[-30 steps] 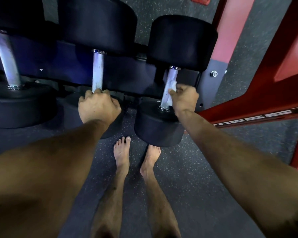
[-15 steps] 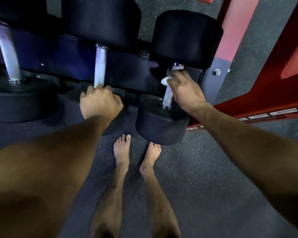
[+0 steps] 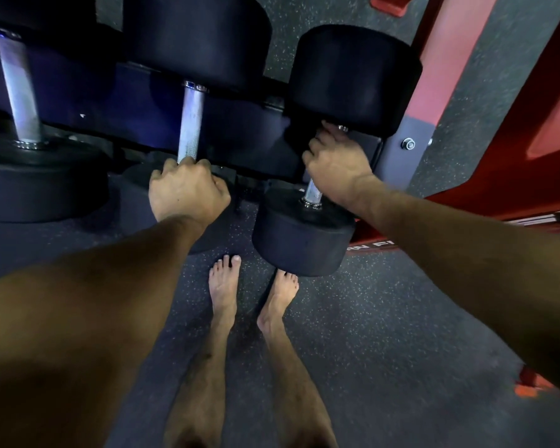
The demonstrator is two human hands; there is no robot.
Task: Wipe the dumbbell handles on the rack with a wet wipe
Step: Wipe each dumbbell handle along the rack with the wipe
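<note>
Three black dumbbells lie across the dark rack [image 3: 240,130], their steel handles pointing toward me. My left hand [image 3: 186,189] grips the near end of the middle handle [image 3: 191,121]. My right hand [image 3: 335,164] is wrapped round the upper part of the right dumbbell's handle [image 3: 312,192], close under its far head [image 3: 353,76]. The wet wipe is hidden inside that hand. Only the handle's near end shows above the near head [image 3: 301,240]. The left handle [image 3: 18,88] is untouched.
A red machine frame [image 3: 514,156] stands close on the right, with a grey bolted rack plate [image 3: 408,147] beside my right hand. My bare feet [image 3: 223,286] stand on speckled rubber flooring just below the right dumbbell's near head.
My right hand has slid from the near end of the right handle up to its far end, and the white wipe has gone out of sight under the hand. The left hand keeps its grip.
</note>
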